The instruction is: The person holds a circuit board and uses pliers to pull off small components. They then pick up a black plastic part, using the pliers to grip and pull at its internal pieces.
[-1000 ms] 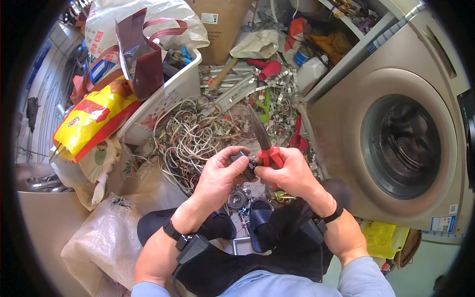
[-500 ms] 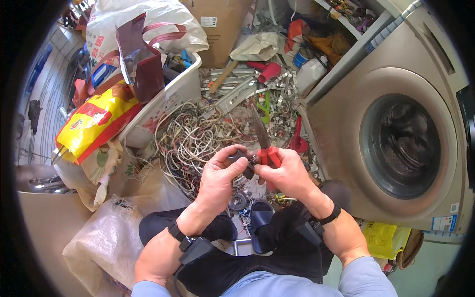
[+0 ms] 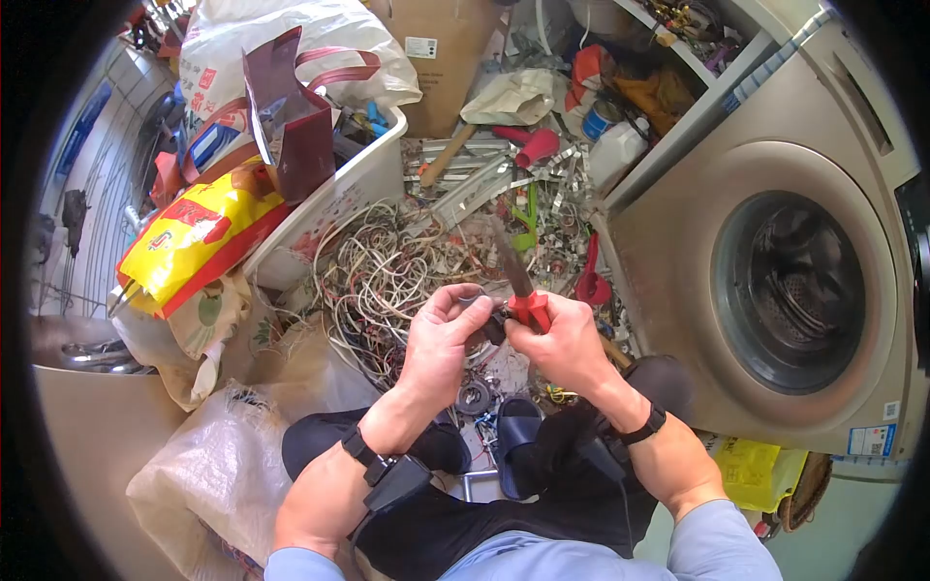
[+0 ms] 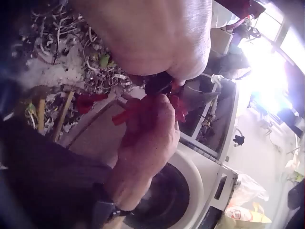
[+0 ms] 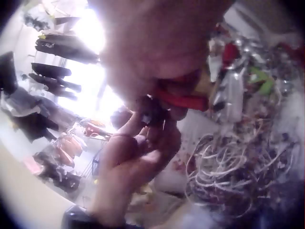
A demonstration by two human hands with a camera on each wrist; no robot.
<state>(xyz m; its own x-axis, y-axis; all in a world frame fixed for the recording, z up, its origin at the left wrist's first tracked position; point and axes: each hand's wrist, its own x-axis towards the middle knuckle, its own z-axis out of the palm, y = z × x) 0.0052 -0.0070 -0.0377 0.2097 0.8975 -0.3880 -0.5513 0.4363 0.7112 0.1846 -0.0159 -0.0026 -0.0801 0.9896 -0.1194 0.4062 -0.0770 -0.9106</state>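
In the head view my left hand [image 3: 438, 337] pinches a small black part [image 3: 494, 329] between thumb and fingers. My right hand [image 3: 570, 347] grips red-handled pliers [image 3: 517, 276], whose long tapered metal nose points up and away from me. The right thumb lies right by the black part, and both hands meet at it. In the left wrist view the black part [image 4: 158, 83] shows between the hands, with the pliers' metal nose to its right. A red handle [image 5: 186, 101] sticks out of the right hand in the right wrist view. Fingers cover much of the black part.
A tangle of white wires [image 3: 378, 281] and metal scraps spreads over the floor ahead. A white bin [image 3: 334, 198] heaped with bags stands at left; a washing machine [image 3: 668, 232] flanks the right. A hair dryer [image 3: 535, 145], red scoop [image 3: 591, 281] and slipper [image 3: 518, 445] lie around.
The pliers' red handles have drawn together, and the right hand has turned slightly around them. The black part stays in the left hand, now more covered by fingers. The head view has shifted slightly.
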